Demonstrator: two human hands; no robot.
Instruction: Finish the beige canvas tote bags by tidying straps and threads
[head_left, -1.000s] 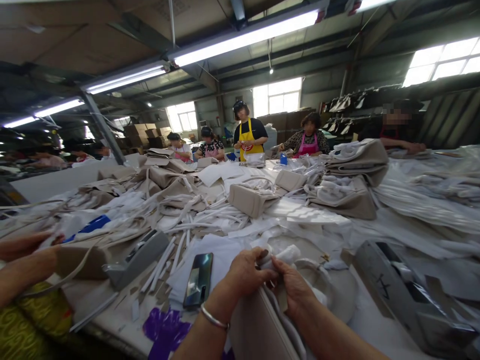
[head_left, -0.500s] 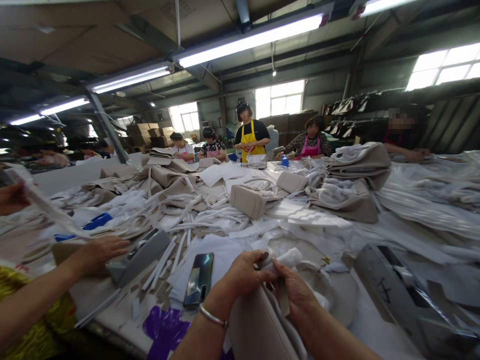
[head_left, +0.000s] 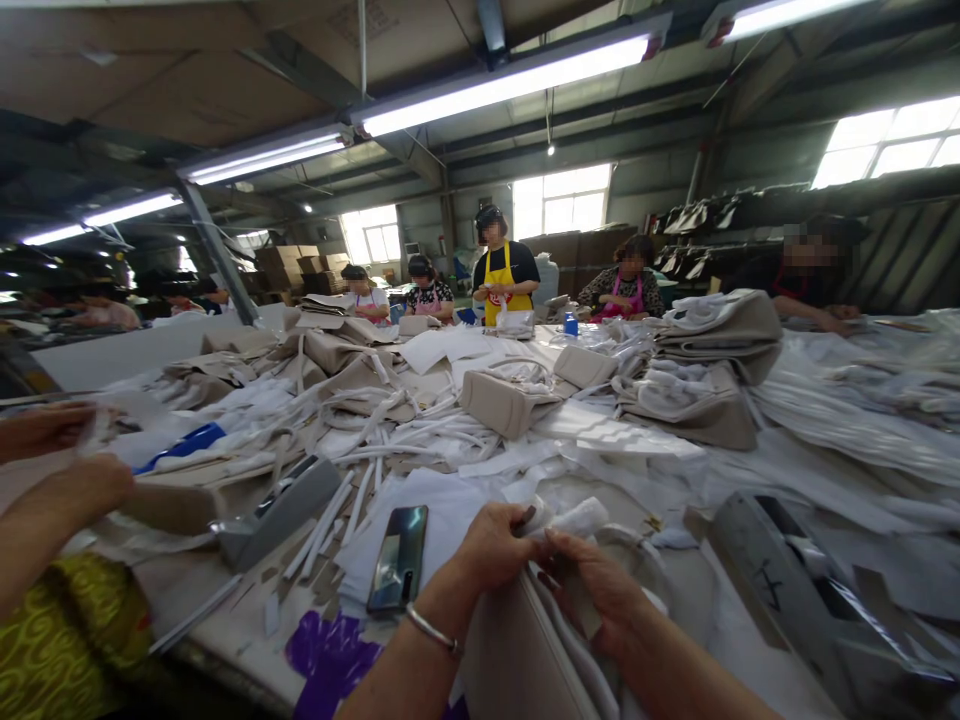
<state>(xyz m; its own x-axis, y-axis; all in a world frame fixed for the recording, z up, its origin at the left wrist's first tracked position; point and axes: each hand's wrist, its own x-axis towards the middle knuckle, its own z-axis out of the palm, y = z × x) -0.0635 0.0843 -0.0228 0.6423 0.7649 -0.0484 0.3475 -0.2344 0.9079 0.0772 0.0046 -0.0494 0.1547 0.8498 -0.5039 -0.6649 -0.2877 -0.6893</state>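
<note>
A beige handbag (head_left: 510, 650) stands upright at the table's near edge, between my forearms. At its top, my left hand (head_left: 491, 545) pinches a beige strap end beside a white wrapped piece (head_left: 581, 518). My right hand (head_left: 596, 585) meets it there with closed fingers, and a beige strap (head_left: 581, 605) hangs down under its palm. The fingertips of both hands almost touch, and they partly hide what lies between them. Just behind the hands is a white-wrapped loop (head_left: 634, 550), resting on beige material.
A phone (head_left: 397, 560) lies left of my hands, above purple plastic (head_left: 330, 650). Grey tape dispensers stand at right (head_left: 795, 590) and left (head_left: 281, 510). A co-worker's hands (head_left: 82, 470) work at far left. Beige bags (head_left: 495, 400) and white wrapping heap up ahead; several people stand or sit beyond.
My hands stay at the bag's top; my right fingers have shifted slightly around the strap. The co-worker's hands at left have come together, drawing the white strip leftward.
</note>
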